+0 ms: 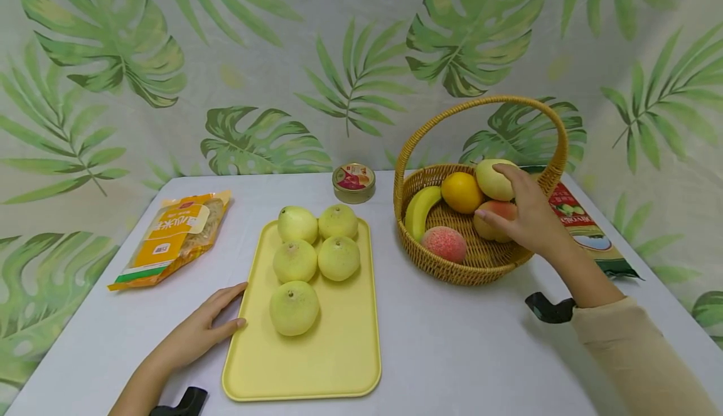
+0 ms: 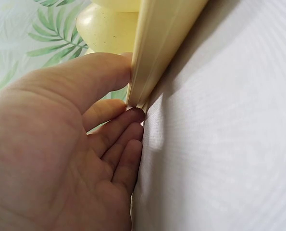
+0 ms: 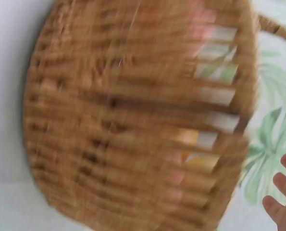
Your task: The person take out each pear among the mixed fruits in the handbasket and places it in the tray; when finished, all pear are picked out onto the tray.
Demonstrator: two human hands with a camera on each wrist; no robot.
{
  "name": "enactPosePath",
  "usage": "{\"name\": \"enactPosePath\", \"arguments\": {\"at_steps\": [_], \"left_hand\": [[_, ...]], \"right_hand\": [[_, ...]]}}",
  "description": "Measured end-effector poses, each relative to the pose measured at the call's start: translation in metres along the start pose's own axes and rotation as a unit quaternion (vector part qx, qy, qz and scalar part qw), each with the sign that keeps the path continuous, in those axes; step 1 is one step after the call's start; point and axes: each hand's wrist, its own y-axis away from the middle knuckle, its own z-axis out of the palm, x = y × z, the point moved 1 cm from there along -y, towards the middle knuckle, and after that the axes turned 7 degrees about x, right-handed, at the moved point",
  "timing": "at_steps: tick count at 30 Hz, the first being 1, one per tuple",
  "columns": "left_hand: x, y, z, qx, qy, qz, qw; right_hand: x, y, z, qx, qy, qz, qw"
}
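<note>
My left hand (image 1: 199,328) rests at the left edge of a yellow tray (image 1: 339,366), thumb against the rim and fingertips low beside it in the left wrist view. Several round, pale yellow-green fruits (image 1: 294,308) sit on the tray's far and middle part. Over the right side of a wicker basket (image 1: 446,272) is my right hand (image 1: 528,212), its fingers spread. Its fingertips overlap a pale green fruit (image 1: 492,181), while the thumb reaches across an orange-red peach (image 1: 497,220). The basket also holds an orange (image 1: 462,192), bananas (image 1: 420,214) and a pinkish-red peach (image 1: 445,244).
An orange food packet (image 1: 175,234) lies at the left. At the back edge stands a small round tin (image 1: 353,182). A red and green bag (image 1: 593,234) lies behind and right of the basket, whose tall handle (image 1: 480,103) arches over it.
</note>
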Motion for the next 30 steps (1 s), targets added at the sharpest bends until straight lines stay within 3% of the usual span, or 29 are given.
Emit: {"name": "enactPosePath", "arguments": {"at_steps": [11,30], "left_hand": [[0.001,0.000,-0.001,0.002,0.000,0.004,1.0000],[0.000,0.000,-0.001,0.001,0.002,0.001,1.0000]], "right_hand": [[0.029,-0.017,0.000,-0.017,0.020,0.035,0.9990],[0.045,-0.029,0.006,-0.057,0.039,0.084,0.9941]]}}
